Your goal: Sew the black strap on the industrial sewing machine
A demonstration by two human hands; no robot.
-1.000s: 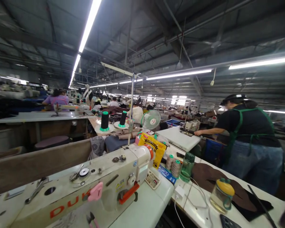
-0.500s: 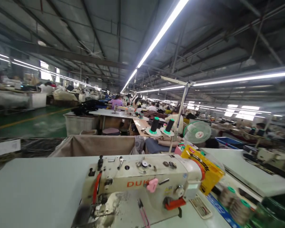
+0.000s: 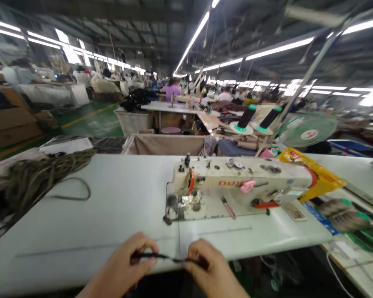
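Observation:
A thin dark strip (image 3: 169, 257), like a cord or narrow band, stretches between my two hands above the table's front edge. My left hand (image 3: 127, 263) pinches one end between thumb and fingers. On the other side my right hand (image 3: 207, 265) grips the strip in the same way. Beyond them stands a cream sewing machine (image 3: 236, 176) with orange lettering and a pink piece on its front. Pink-handled thread snips (image 3: 228, 207) lie on the machine bed, under the arm.
At left, a heap of olive-green strips (image 3: 49, 174) lies on the white table (image 3: 121, 198), one loop trailing inward. Behind the machine are a fabric-lined bin (image 3: 168, 145), two black thread cones (image 3: 246, 118) and a fan (image 3: 307, 130). Beige thread spools (image 3: 338, 213) stand at right. Co-workers sit farther back.
The view has tipped down and swung left, bringing the table front and the olive heap into sight. Both hands, absent before, now show with the dark strip held between them.

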